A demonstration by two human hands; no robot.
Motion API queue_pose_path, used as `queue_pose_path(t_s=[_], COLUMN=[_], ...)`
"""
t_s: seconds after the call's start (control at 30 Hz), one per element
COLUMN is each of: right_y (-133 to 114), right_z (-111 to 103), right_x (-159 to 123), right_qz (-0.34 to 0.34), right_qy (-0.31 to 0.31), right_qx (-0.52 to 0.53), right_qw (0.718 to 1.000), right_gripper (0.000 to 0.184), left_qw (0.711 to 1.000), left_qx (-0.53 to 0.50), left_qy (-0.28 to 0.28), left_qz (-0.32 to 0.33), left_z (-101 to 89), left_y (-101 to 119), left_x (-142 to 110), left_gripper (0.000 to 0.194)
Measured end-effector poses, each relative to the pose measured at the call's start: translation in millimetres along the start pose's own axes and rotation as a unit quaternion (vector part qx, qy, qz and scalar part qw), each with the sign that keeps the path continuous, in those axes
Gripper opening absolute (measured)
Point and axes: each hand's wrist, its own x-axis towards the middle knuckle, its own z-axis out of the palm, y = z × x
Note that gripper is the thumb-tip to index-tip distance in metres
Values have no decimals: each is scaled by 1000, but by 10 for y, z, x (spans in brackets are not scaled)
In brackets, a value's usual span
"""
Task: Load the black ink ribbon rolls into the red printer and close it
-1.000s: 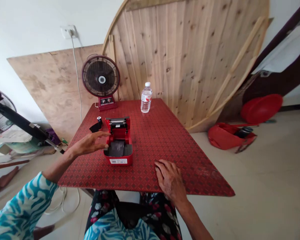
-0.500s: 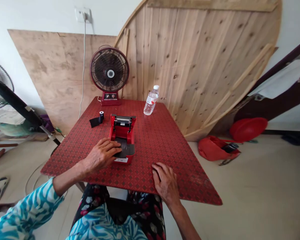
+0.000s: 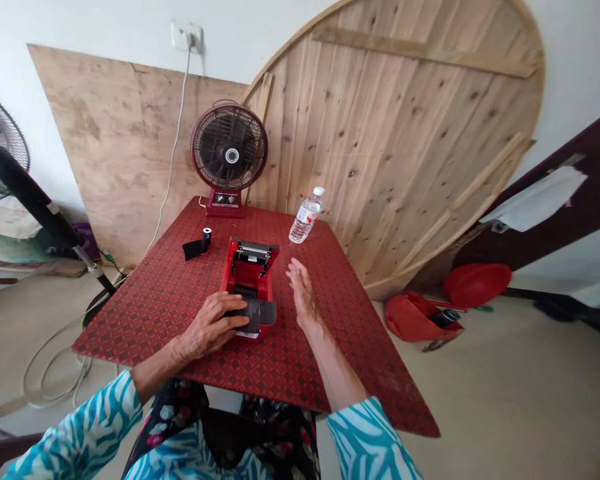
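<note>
A small red printer (image 3: 267, 288) with its lid tipped up stands on the patterned red table. Black ribbon (image 3: 251, 319) runs out over its front. My left hand (image 3: 215, 321) lies flat on the ribbon's left part, fingertips pressing it down; what is under the palm is hidden. To the right of the printer, my right hand (image 3: 303, 291) is held up off the table with its fingers stretched out, empty and not touching the printer. Behind and left of the printer sits a roll of black ribbon (image 3: 207, 240) with a loose tail spread on the tabletop.
A water bottle (image 3: 307, 217) stands at the back of the red table (image 3: 340, 333), near a maroon fan (image 3: 230, 157). Large wooden boards (image 3: 390, 133) lean on the wall. A red bag (image 3: 410, 319) and red basin (image 3: 480, 283) are on the floor at right.
My right hand has lifted off the table's front edge and moved forward beside the printer. My left hand stays on the black ribbon. The view has tilted slightly.
</note>
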Motion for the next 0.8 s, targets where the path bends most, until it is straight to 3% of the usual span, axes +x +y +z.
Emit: queue_pose_path(t_s=[0.13, 0.33, 0.43, 0.67, 0.8], right_y=[-47, 80, 50, -240, -296], right_z=[139, 77, 94, 351, 275], right_x=[133, -64, -25, 315, 67], right_qz=[13, 36, 28, 30, -35], right_qy=[25, 79, 56, -16, -8], right_qx=[44, 50, 47, 89, 69], right_qw=[999, 995, 997, 995, 997], right_gripper=[62, 61, 62, 57, 50], left_qw=[1000, 999, 1000, 1000, 1000], left_qx=[-11, 2, 1, 5, 5], left_qy=[23, 34, 21, 19, 11], left_qz=[0, 4, 2, 10, -2], left_z=[8, -52, -67, -49, -28], left_y=[15, 93, 110, 84, 71], left_x=[-26, 4, 12, -21, -50], left_gripper=[25, 24, 24, 26, 27])
